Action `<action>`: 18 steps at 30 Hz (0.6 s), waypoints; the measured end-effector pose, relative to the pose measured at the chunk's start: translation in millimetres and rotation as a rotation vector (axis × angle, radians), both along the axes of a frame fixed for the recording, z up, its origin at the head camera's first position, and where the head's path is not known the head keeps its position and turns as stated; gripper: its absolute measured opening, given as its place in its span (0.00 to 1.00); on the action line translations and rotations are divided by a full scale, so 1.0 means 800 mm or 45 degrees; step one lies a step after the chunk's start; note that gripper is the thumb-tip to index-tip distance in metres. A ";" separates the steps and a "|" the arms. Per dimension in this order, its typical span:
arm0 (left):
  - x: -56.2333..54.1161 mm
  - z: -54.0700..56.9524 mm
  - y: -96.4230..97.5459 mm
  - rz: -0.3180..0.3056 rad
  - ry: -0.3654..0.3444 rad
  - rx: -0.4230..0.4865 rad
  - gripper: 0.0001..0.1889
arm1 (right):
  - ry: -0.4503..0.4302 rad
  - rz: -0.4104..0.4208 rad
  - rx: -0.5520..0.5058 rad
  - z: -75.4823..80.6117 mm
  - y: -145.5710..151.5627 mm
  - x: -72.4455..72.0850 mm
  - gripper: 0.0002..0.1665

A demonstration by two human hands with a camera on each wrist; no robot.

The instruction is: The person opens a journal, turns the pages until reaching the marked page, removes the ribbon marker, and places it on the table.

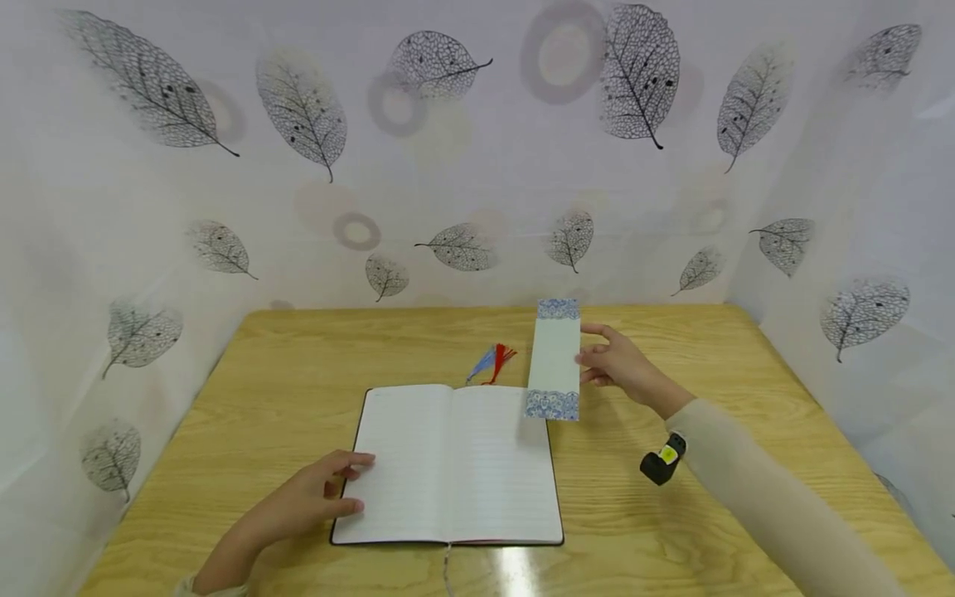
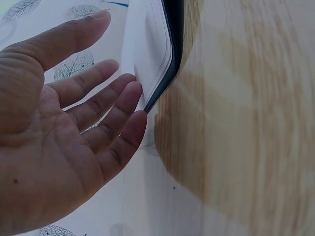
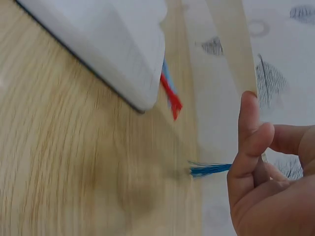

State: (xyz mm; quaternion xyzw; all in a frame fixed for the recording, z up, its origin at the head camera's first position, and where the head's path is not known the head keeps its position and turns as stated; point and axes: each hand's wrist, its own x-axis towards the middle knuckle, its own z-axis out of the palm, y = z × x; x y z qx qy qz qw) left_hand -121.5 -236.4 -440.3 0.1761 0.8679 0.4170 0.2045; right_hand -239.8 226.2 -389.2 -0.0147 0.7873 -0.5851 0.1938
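A lined notebook (image 1: 403,464) lies spread open on the table, its pages blank. At its left edge my left hand (image 1: 298,497) rests with loosely extended fingers; in the left wrist view the fingertips touch the page edges and dark cover. My right hand (image 1: 627,369) pinches a pale bookmark (image 1: 554,356) with blue patterned bands at both ends, holding it by its right side. The bookmark overlaps the notebook's upper right corner in the head view. A blue tassel (image 3: 209,169) sticks out beside the right hand's fingers in the right wrist view.
A light blue tassel (image 1: 481,365) and a red tassel (image 1: 501,363) poke out past the notebook's top edge. A thin ribbon (image 1: 447,568) trails from its bottom. White leaf-printed cloth (image 1: 462,182) surrounds the wooden table (image 1: 298,348) at the back and sides.
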 end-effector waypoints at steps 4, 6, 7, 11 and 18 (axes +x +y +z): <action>-0.001 0.000 0.000 -0.003 -0.006 0.000 0.29 | -0.002 0.008 0.057 -0.017 0.019 -0.004 0.41; -0.001 0.000 0.000 -0.009 0.004 -0.002 0.29 | -0.015 0.017 0.086 -0.025 0.028 -0.002 0.41; -0.002 -0.001 0.001 -0.012 0.007 -0.003 0.29 | -0.022 0.026 0.098 -0.030 0.032 -0.001 0.41; -0.002 -0.001 0.001 -0.017 0.022 -0.005 0.28 | -0.059 0.061 0.124 -0.044 0.042 0.008 0.41; -0.001 0.000 0.001 -0.010 0.027 -0.017 0.28 | -0.104 0.100 0.134 -0.061 0.051 0.022 0.41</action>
